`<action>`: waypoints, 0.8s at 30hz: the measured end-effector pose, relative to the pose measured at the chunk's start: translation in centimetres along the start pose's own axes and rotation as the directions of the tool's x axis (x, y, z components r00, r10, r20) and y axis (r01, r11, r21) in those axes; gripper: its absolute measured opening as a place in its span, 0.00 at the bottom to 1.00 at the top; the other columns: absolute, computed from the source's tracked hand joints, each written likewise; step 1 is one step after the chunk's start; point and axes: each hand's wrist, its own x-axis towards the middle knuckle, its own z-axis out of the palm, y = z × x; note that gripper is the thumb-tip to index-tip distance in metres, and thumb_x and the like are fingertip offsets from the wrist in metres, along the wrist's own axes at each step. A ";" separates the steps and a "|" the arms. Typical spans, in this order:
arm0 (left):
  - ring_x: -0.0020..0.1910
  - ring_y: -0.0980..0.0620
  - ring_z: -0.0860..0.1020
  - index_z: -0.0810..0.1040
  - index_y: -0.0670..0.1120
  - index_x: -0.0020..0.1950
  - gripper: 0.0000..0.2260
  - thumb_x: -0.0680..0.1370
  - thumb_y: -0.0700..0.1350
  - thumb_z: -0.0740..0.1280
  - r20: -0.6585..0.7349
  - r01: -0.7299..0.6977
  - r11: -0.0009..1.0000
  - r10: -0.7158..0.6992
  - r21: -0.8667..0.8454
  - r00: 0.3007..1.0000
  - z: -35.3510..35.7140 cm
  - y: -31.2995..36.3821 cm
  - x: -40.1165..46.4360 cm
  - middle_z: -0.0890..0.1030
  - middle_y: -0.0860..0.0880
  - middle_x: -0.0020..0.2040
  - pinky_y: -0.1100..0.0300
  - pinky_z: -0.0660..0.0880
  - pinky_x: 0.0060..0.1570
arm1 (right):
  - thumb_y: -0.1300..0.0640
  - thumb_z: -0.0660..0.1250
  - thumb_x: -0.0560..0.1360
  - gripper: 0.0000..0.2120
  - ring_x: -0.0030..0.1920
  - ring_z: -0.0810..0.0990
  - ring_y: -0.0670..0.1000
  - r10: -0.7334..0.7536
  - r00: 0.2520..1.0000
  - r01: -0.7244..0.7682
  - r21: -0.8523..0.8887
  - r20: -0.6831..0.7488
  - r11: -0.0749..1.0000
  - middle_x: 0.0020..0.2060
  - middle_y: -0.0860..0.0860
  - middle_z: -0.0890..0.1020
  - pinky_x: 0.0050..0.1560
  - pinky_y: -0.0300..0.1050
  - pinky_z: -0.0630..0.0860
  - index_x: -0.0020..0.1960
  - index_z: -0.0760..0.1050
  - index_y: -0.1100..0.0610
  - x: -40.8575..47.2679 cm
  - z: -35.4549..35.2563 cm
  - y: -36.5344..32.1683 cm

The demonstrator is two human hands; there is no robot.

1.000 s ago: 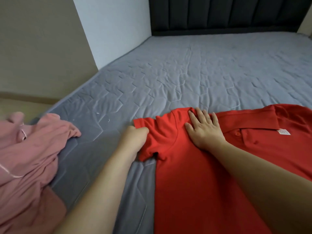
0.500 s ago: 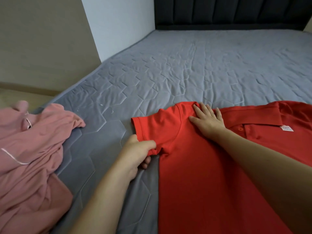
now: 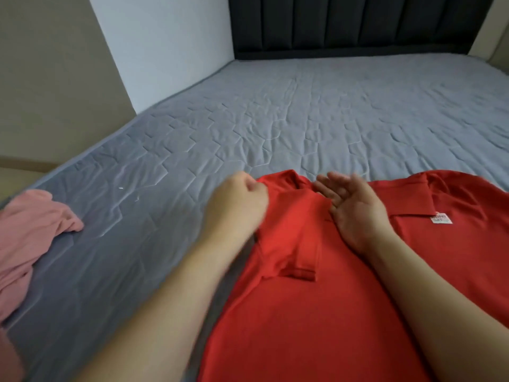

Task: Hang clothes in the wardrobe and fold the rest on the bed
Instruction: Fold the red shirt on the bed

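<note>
Red polo shirt [image 3: 316, 312] spread on the grey bed [image 3: 275, 119]

Its sleeve is folded inward; the left hand [image 3: 237, 199] grips the shoulder fold, the right hand [image 3: 355, 208] hovers flat-fingered near the collar. A pink garment [image 3: 30, 230] lies bunched at left.

Soft, even daylight fills the room with no glare, and the white wall [image 3: 165, 51] beyond the fingertips is the brightest patch while the dark headboard [image 3: 352, 23] stays murky. Only faint shadows sit under the left hand [image 3: 237, 199] and below the right hand [image 3: 355, 205], whose fingers [image 3: 330, 183] are smeared by motion blur, as is the left forearm nearer the viewer. The wide lens bows the bed [image 3: 303, 111] edge far left of the fingers, and the pink garment [image 3: 33, 224] there looks soft and stretched.
</note>
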 end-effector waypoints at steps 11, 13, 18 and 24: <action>0.43 0.45 0.75 0.72 0.49 0.38 0.10 0.77 0.38 0.63 0.298 -0.017 1.000 0.015 0.002 0.954 3.6 -3.1 7.2 0.77 0.46 0.38 0.57 0.70 0.41 | 0.60 0.62 0.78 0.11 0.55 0.75 0.51 -0.308 0.884 0.408 -0.901 0.351 0.145 0.53 0.53 0.80 0.48 0.31 0.60 0.58 0.76 0.58 0.0 1.1 1.9; 0.47 0.41 0.77 0.71 0.48 0.40 0.08 0.78 0.39 0.62 0.168 0.010 0.999 -0.016 0.038 0.986 3.2 -2.6 7.6 0.79 0.41 0.44 0.53 0.71 0.45 | 0.60 0.62 0.77 0.14 0.56 0.75 0.52 -0.247 0.903 0.391 -0.911 0.352 0.132 0.55 0.53 0.79 0.46 0.30 0.59 0.61 0.74 0.57 0.1 1.1 1.7; 0.44 0.41 0.82 0.74 0.45 0.45 0.19 0.72 0.61 0.59 0.145 0.109 0.984 -0.130 0.144 0.981 1.1 -1.4 1.8 0.81 0.43 0.44 0.56 0.74 0.37 | 0.62 0.62 0.74 0.21 0.53 0.76 0.53 -0.104 0.943 0.330 -0.933 0.317 0.147 0.50 0.52 0.78 0.41 0.35 0.60 0.66 0.68 0.53 0.2 1.2 1.1; 0.26 0.50 0.71 0.74 0.48 0.32 0.15 0.75 0.53 0.68 0.524 0.224 0.969 -0.244 0.103 0.816 -0.9 -3.1 -5.1 0.74 0.45 0.28 0.58 0.66 0.34 | 0.59 0.62 0.75 0.19 0.62 0.72 0.53 -0.120 0.929 0.354 -0.935 0.349 0.021 0.61 0.51 0.75 0.64 0.49 0.67 0.65 0.69 0.52 -0.8 1.4 2.0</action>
